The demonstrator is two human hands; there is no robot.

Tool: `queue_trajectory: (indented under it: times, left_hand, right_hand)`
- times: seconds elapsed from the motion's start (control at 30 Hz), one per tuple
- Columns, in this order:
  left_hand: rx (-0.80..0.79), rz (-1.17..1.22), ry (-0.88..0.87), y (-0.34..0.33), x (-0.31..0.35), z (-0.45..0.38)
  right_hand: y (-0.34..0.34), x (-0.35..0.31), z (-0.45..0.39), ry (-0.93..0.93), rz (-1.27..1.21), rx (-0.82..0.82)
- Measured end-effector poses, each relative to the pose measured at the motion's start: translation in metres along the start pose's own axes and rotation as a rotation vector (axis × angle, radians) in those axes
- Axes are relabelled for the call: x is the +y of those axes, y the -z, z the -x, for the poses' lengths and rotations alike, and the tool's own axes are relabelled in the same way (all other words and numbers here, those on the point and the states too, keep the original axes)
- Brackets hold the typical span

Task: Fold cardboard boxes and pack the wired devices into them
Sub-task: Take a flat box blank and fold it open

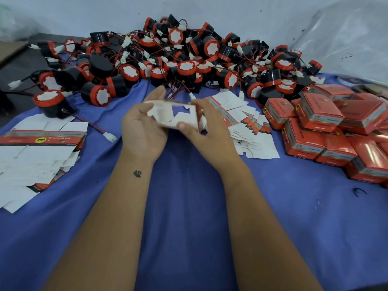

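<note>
Both hands hold one half-folded box up between them above the blue cloth. The left hand cups its left end with fingers reaching up behind, and the right hand pinches its right side, thumb pressed on the white card. Beyond the hands lies a heap of wired devices. Flat boxes sit left of the left hand, more just right of the right hand, and finished red boxes farther right.
</note>
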State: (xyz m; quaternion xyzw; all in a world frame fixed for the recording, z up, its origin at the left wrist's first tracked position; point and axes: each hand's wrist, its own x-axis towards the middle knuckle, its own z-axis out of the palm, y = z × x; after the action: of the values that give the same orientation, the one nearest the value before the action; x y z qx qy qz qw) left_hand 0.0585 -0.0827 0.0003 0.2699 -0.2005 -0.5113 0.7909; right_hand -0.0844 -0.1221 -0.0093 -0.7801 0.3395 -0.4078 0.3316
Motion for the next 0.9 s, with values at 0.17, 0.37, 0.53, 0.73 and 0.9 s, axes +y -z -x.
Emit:
queue_trajectory:
  times: [0.17,0.37,0.53,0.73,0.9]
  left_hand:
    - [-0.283,-0.513,-0.144,-0.004,-0.010,0.002]
    - [-0.193,-0.584,-0.164,-0.010,-0.026,0.007]
    - [-0.155,-0.578,-0.185,-0.015,-0.031,0.008]
    - [-0.042,-0.558,-0.224,-0.016,-0.029,0.007]
    - [-0.125,-0.462,-0.148,-0.018,-0.019,0.008]
  right_hand:
    - [0.006,-0.004,-0.001,-0.172,-0.283,0.232]
    - [0.005,-0.004,-0.004,-0.256,-0.414,0.260]
    - [0.004,-0.003,-0.005,-0.296,-0.449,0.256]
    - [0.003,-0.004,-0.007,-0.267,-0.396,0.246]
    - [0.001,-0.007,-0.005,-0.247,-0.372,0.243]
